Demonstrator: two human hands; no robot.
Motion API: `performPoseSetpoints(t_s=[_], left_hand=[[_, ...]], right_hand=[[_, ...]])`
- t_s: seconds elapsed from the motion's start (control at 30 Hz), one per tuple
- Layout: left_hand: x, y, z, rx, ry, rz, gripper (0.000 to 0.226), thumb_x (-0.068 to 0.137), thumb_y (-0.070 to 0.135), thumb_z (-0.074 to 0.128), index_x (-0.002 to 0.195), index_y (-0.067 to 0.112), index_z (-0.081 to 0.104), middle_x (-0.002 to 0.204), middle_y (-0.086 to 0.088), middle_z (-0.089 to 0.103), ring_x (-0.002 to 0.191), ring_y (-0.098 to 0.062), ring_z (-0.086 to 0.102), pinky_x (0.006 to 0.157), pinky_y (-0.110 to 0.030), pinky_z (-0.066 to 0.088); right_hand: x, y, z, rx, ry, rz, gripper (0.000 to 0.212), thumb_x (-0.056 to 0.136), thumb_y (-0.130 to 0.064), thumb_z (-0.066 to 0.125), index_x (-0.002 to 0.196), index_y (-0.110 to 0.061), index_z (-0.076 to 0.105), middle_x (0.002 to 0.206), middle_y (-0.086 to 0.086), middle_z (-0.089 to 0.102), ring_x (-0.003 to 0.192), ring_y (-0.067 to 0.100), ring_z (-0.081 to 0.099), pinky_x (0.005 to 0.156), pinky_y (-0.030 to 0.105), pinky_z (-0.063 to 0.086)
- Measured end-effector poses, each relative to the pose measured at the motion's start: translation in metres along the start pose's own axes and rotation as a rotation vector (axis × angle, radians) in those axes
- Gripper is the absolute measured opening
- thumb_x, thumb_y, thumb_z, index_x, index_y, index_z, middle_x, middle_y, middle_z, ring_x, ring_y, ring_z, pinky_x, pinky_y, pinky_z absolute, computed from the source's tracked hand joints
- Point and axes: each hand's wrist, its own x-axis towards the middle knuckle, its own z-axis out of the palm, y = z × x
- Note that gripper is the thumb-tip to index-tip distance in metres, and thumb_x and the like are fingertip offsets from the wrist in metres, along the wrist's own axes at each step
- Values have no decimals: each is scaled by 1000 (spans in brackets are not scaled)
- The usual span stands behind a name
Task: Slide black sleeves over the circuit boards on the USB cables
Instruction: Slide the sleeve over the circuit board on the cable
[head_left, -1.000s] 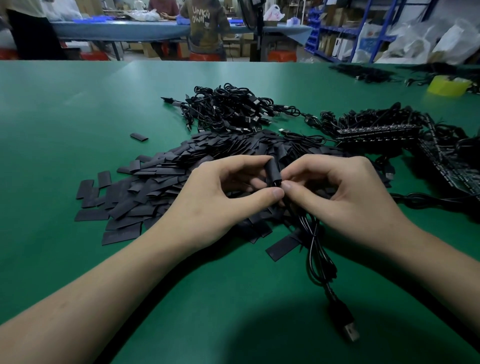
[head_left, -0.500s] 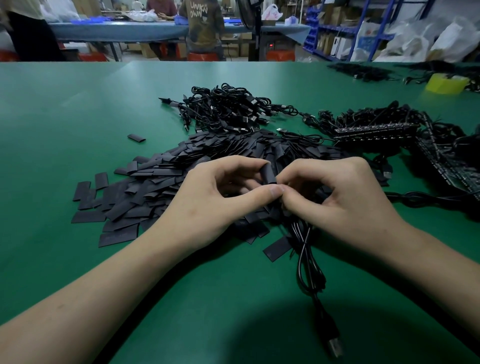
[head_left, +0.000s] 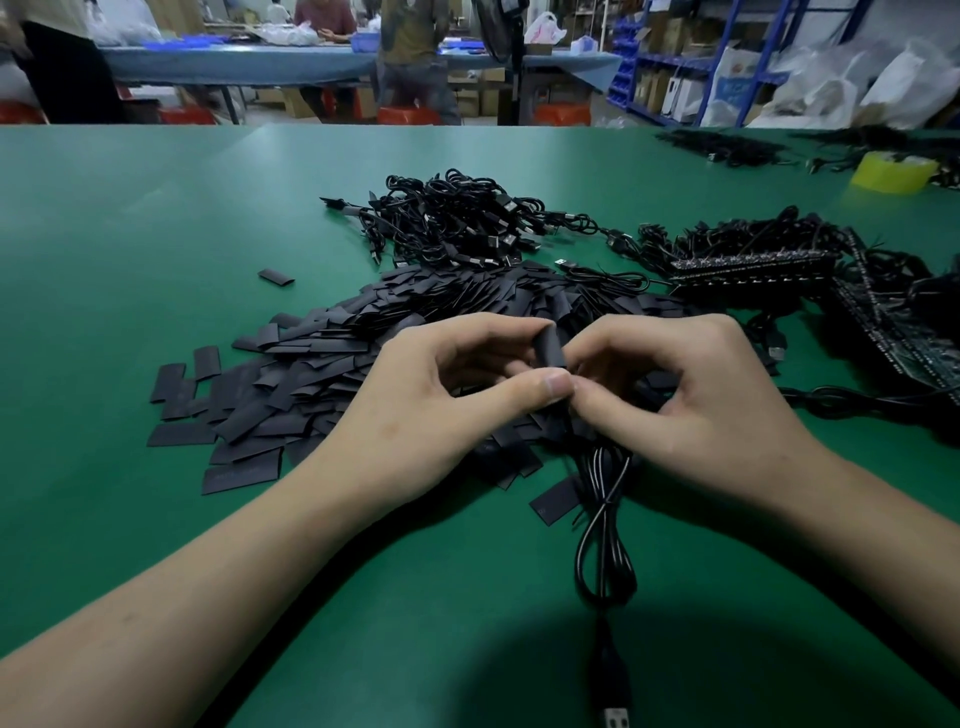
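Green desk (head_left: 130, 234): sleeve pile (head_left: 322, 374), flat black pieces, at middle, spreading toward left edge. Tangled cable heap (head_left: 457, 223) behind it, toward far edge. Left hand (head_left: 415, 415) and right hand (head_left: 701, 405) above pile, fingers curled, thumbs touching, both pinching held sleeve (head_left: 549, 347), tubular, upright. Cable (head_left: 605, 530) hangs looped below, plug (head_left: 615, 719) at near edge.

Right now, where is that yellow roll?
In the head view, the yellow roll sits far back on the right of the green table, beyond the circuit board strips and beside a loose pile of black cables.
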Motion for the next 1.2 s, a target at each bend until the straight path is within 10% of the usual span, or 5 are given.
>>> performPoseSetpoints(t_s=[1.2], left_hand=[[1, -6, -3, 89, 26, 75, 42, 76, 29, 86, 115, 18, 75, 94, 0, 78, 88, -12, 73, 86, -26, 56]], right_hand=[[0, -1, 2, 33, 49, 64, 9, 91, -13, 67, 92, -19, 74, 70, 2, 69, 60, 21, 66, 57, 41, 51]])
